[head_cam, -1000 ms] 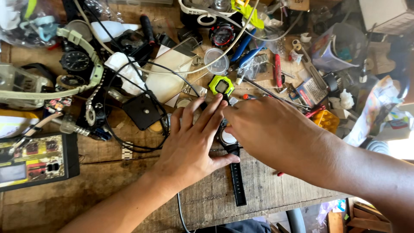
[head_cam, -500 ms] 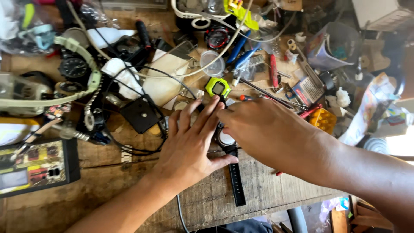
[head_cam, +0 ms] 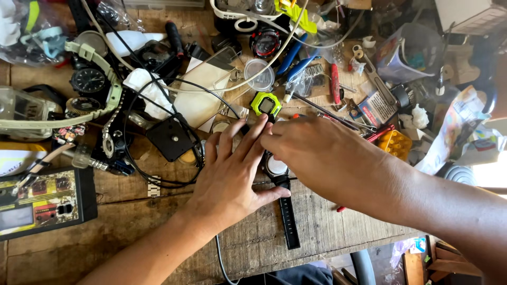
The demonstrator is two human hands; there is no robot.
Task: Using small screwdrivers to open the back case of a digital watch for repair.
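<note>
A black rectangular device with a grey screen [head_cam: 15,217] lies at the workbench's left edge; a lime-green watch's dark screen [head_cam: 266,105] sits mid-bench.

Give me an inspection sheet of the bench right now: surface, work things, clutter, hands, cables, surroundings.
Surface: worn wooden bench, crowded.
Job's things: black-strapped watch lying flat beneath both hands.
Clutter: green watch, red-and-black watch, yellow block, black box, pale-strapped watch.
Hands: left hand flat, fingers spread; right hand over the watch case.
Cables: black cable looping; white cable crossing.
Surroundings: floor below the bench edge, unclear.
</note>
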